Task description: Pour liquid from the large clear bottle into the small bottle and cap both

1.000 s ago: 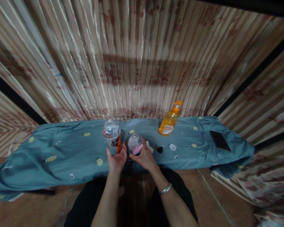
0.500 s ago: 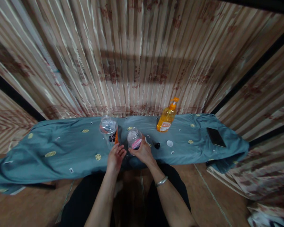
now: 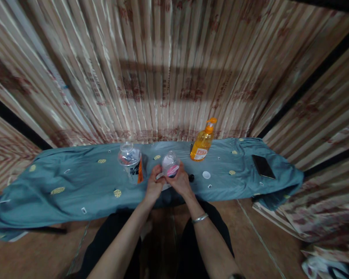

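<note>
Both hands close around a clear plastic bottle [image 3: 171, 159], uncapped at the top, with a pink patch on its side. My right hand [image 3: 180, 181] grips it from the right, thumb toward the front. On the bottle's left side, my left hand [image 3: 155, 183] has its fingers curled against it. Between the hands, low down, shows a bit of something white [image 3: 166, 186], too small to name. A clear plastic cup [image 3: 130, 169] with dark lettering and an orange patch stands to the left, a domed clear top on it. A small black object [image 3: 191, 178] lies just right of my right hand.
The narrow table wears a teal cloth [image 3: 84, 178] with a pineapple print. An orange pump bottle [image 3: 201, 146] stands at the back right. A white round disc [image 3: 206, 175] and a dark phone [image 3: 263, 166] lie farther right. Patterned curtains [image 3: 168, 77] hang behind.
My left hand has moved right from beside the cup and closed against the bottle. The bottle, in my right hand, has shifted slightly right. The view has moved a little.
</note>
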Available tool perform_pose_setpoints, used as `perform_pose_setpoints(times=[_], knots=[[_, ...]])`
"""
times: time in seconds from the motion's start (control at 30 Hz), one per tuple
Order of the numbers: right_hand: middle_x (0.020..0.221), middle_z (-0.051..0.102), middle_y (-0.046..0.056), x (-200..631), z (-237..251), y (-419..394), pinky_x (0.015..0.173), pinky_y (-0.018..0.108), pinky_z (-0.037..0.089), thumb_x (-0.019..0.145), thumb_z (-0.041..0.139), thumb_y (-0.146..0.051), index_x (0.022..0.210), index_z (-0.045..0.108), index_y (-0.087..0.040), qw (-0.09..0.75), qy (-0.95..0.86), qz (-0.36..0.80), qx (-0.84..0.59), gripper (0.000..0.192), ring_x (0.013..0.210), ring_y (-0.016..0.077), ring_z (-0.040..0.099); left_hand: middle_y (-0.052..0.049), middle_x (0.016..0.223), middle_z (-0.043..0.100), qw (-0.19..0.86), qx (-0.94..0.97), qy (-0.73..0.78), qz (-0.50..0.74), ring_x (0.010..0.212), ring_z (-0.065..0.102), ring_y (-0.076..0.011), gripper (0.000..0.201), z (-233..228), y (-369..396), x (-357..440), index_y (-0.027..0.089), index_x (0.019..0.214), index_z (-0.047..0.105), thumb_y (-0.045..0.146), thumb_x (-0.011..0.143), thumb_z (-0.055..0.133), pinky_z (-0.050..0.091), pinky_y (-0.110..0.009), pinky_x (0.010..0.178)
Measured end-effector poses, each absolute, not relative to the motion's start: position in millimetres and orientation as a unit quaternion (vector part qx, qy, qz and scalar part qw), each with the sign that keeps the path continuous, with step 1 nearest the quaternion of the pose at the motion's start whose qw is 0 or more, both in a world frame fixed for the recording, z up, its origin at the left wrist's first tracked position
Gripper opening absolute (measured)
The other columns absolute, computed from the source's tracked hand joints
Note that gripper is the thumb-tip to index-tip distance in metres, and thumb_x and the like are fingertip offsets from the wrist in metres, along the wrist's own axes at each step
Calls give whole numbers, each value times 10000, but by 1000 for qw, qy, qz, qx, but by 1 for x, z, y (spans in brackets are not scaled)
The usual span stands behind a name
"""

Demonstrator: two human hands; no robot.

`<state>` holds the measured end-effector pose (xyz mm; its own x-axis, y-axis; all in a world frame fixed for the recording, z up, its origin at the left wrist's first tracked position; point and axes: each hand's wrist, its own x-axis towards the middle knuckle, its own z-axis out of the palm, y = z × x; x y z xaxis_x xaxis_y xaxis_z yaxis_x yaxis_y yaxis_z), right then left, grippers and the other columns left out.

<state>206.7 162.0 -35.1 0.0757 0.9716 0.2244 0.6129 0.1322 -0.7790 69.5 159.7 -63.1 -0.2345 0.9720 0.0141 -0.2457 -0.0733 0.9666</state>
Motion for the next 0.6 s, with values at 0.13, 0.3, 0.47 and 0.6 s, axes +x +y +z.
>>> perform_pose_setpoints(times=[0.13, 0.3, 0.47, 0.6], knots=[[1253, 739, 207, 207, -35, 165, 954, 429, 597, 758, 819, -386, 1454, 451, -113, 398, -639, 229, -617, 833, 1150, 349, 740, -67, 1320, 692, 480, 438, 489, 582, 1318, 585, -287, 742, -61, 174, 73, 275, 1230, 629, 91, 517, 720, 502, -393, 987], [1293, 718, 225, 211, -35, 165, 961, 443, 602, 770, 778, -287, 1527, 389, -73, 373, -660, 236, -608, 878, 1147, 352, 737, -95, 1359, 676, 474, 476, 487, 558, 1268, 618, -293, 766, -61, 178, 78, 242, 1293, 590, 213, 556, 797, 489, -409, 1019], [1358, 680, 246, 210, -45, 162, 1008, 485, 589, 779, 707, -264, 1627, 187, -56, 391, -664, 248, -587, 1016, 1192, 357, 718, -92, 1213, 733, 461, 503, 487, 545, 1068, 696, -274, 713, -67, 177, 86, 204, 1264, 596, 309, 595, 823, 529, -421, 963], [1545, 513, 280, 216, -52, 157, 1134, 495, 506, 722, 783, -290, 1643, 109, -64, 402, -655, 271, -579, 1163, 1398, 361, 574, -79, 1152, 742, 433, 522, 500, 539, 1086, 681, -280, 633, -69, 181, 84, 200, 1183, 636, 320, 589, 821, 482, -440, 1038]])
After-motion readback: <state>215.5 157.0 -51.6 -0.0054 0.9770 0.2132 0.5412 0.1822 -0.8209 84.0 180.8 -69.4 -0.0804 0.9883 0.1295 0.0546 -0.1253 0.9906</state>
